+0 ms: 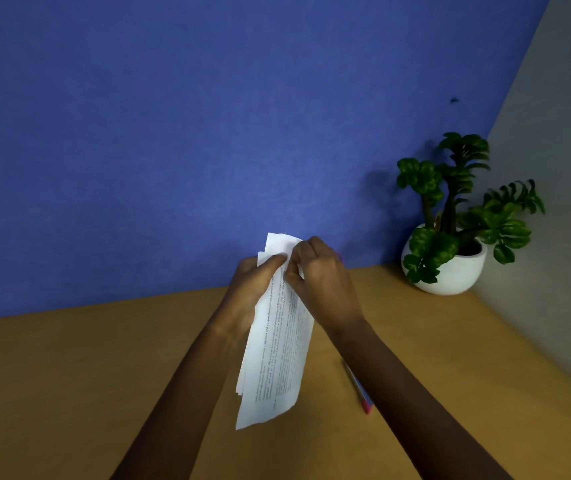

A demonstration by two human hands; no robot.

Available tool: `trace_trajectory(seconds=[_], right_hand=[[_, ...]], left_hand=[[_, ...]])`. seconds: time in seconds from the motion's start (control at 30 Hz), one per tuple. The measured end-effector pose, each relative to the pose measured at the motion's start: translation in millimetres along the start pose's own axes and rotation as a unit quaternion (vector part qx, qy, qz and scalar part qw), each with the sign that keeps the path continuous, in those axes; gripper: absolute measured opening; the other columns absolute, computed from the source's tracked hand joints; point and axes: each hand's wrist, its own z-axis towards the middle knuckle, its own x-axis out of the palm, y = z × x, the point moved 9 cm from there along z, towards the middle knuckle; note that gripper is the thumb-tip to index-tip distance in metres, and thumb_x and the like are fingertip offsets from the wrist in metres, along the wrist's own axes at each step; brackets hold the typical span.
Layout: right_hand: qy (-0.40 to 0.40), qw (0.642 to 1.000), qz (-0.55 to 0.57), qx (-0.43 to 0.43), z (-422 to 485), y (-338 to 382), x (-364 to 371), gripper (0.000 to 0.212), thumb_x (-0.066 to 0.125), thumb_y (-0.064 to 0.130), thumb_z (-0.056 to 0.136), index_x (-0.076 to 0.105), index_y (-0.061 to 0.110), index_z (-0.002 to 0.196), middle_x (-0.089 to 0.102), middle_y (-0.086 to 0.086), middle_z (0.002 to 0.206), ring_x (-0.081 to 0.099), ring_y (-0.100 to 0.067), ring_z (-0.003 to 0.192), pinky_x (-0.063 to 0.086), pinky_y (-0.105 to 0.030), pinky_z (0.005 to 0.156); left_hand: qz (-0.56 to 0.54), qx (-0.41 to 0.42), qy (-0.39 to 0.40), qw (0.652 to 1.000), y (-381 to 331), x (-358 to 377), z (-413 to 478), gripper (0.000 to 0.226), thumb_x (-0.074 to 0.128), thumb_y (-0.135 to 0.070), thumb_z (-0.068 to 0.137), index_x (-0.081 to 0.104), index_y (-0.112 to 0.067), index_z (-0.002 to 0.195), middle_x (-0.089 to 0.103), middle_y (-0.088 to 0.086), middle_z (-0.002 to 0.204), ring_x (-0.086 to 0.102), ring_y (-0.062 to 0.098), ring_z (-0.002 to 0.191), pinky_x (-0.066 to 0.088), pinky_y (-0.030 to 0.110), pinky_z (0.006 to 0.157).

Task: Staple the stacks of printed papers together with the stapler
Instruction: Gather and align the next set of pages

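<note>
1. White printed papers [277, 341] stand upright above the wooden desk [69, 375];
2. left hand [252, 289] grips their upper left edge, fingers curled round it; right hand [318, 278] pinches the top, fingers curled tight;
3. sheets look light, floppy, likely to fan apart; best clamped firmly near the top corner.

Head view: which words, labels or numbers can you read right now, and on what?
Printed papers: rows of black print run along the top sheet, too small and blurred to quote.
White pot: no text.
Pink-tipped pen on the table: no readable marking.
</note>
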Motion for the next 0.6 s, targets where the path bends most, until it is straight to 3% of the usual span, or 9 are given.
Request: trace_trajectory(seconds=[0.13, 0.27, 0.4, 0.53, 0.6], right_hand=[[0.008, 1.0, -0.004, 0.001, 2.3, -3.7, 1.3, 0.037, 0.048, 0.027, 0.093, 0.05, 0.003, 0.121, 0.055, -0.014, 0.125, 0.054, -0.024, 0.112, 0.046, -0.028, 0.092], [-0.003, 1.0, 0.004, 0.015, 5.0, -11.4, -2.1, 0.036, 0.048, 0.029, 0.093, 0.05, 0.005, 0.12, 0.056, -0.012, 0.124, 0.056, -0.022, 0.109, 0.045, -0.023, 0.083], [-0.019, 0.998, 0.053, 0.011, 0.3, -15.7, -3.3, 0.028, 0.051, 0.025, 0.092, 0.057, 0.007, 0.112, 0.062, -0.009, 0.118, 0.061, -0.019, 0.101, 0.039, -0.015, 0.077], [-0.028, 0.978, 0.202, 0.051, -1.5, -29.3, -4.5, 0.037, 0.056, 0.025, 0.09, 0.052, 0.01, 0.125, 0.055, -0.007, 0.131, 0.053, -0.02, 0.117, 0.043, -0.024, 0.092], [0.011, 0.965, 0.253, 0.075, 1.8, -37.0, 0.4, 0.044, 0.057, 0.024, 0.09, 0.047, 0.011, 0.131, 0.051, -0.006, 0.136, 0.049, -0.019, 0.121, 0.044, -0.027, 0.097]], left_hand=[[0.006, -0.004, 0.017, 1.0, -4.0, 3.7, 0.0, 0.02, 0.058, -0.035, 0.086, 0.061, -0.022, 0.071, 0.068, -0.004, 0.054, 0.066, 0.01, 0.047, 0.049, 0.019, 0.043], [-0.006, -0.016, 0.04, 0.999, -3.4, 7.8, -5.2, 0.023, 0.059, -0.039, 0.085, 0.064, -0.017, 0.091, 0.068, 0.007, 0.08, 0.067, 0.023, 0.071, 0.054, 0.035, 0.069], [-0.027, 0.015, 0.047, 0.998, -8.0, 5.1, -8.5, 0.02, 0.059, -0.035, 0.085, 0.065, -0.021, 0.073, 0.068, 0.004, 0.068, 0.066, 0.016, 0.056, 0.053, 0.025, 0.054], [-0.05, 0.033, 0.068, 0.996, -10.5, 6.7, -11.9, 0.03, 0.058, -0.032, 0.087, 0.069, -0.032, 0.059, 0.069, -0.005, 0.053, 0.065, 0.007, 0.046, 0.05, 0.017, 0.042], [-0.046, 0.037, 0.081, 0.995, -12.1, 7.1, -13.8, 0.027, 0.058, -0.031, 0.087, 0.07, -0.032, 0.063, 0.07, -0.003, 0.057, 0.067, 0.009, 0.051, 0.053, 0.021, 0.047]])
